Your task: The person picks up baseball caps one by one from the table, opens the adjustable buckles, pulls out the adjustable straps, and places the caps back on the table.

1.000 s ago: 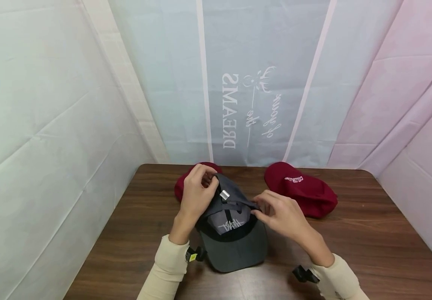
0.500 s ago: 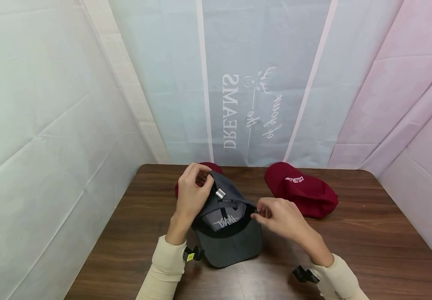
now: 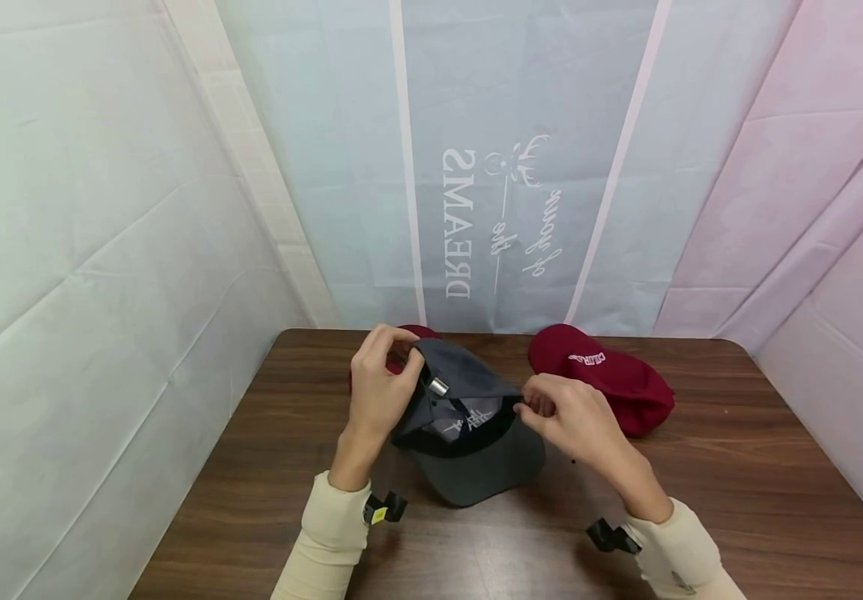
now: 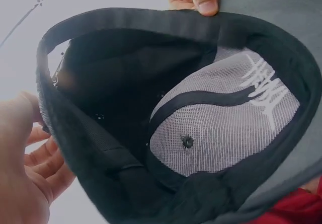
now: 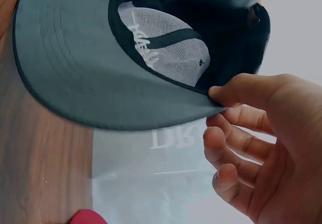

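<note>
So the person's left hand (image 3: 377, 392) had its thumb and forefinger closed in a pinch on the rear edge of a dark grey fabric baseball cap (image 3: 469, 371), near its shiny silver metal buckle (image 3: 438, 386). The right hand (image 3: 577, 417) pinched the rim at the corner of the stiff, curved grey brim (image 3: 476, 479), its other fingers loosely bent and off the fabric. The cap hung between both hands, hollow side and brim facing the person, showing pale grey mesh lining (image 4: 211, 133) with white lettering (image 3: 476, 419); couldn't tell whether the brim touched the dark brown wood-grain table (image 3: 266, 467). One dark red fabric cap (image 3: 426, 332) sat behind the left hand, mostly hidden, and another dark red cap with white lettering (image 3: 622, 392) lay beyond the right one. Past the table hung a pale blue printed cloth (image 3: 506, 83).
</note>
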The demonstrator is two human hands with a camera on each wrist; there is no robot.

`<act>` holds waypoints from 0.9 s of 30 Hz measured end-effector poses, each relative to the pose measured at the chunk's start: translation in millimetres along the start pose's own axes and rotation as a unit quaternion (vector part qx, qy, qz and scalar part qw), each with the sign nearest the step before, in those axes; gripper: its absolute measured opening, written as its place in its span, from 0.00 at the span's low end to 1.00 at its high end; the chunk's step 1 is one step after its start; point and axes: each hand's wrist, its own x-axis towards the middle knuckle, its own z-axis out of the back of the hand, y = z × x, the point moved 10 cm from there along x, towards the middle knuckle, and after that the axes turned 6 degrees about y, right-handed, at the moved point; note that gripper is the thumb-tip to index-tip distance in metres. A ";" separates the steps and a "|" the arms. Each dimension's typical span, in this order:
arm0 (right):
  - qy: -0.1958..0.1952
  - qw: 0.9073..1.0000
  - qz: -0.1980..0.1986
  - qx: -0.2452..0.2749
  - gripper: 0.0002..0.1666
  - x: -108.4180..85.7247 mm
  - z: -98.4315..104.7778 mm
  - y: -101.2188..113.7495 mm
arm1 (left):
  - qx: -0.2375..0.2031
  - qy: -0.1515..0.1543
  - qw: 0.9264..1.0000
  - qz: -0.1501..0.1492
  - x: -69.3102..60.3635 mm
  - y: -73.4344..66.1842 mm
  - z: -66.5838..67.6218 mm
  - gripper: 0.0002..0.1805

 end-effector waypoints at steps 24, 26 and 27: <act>-0.142 0.987 0.066 -0.026 0.13 7.4 31.4 -7.9 | -0.027 -0.009 0.998 -0.053 -1.2 -13.6 -1.8 0.07; -0.148 0.986 0.068 -0.030 0.12 8.7 31.3 -10.5 | -0.027 -0.004 0.998 -0.054 -1.1 -14.4 -3.4 0.06; -0.150 0.986 0.066 -0.030 0.12 9.4 31.2 -12.3 | -0.027 -0.001 0.998 -0.056 -0.9 -15.0 -4.3 0.06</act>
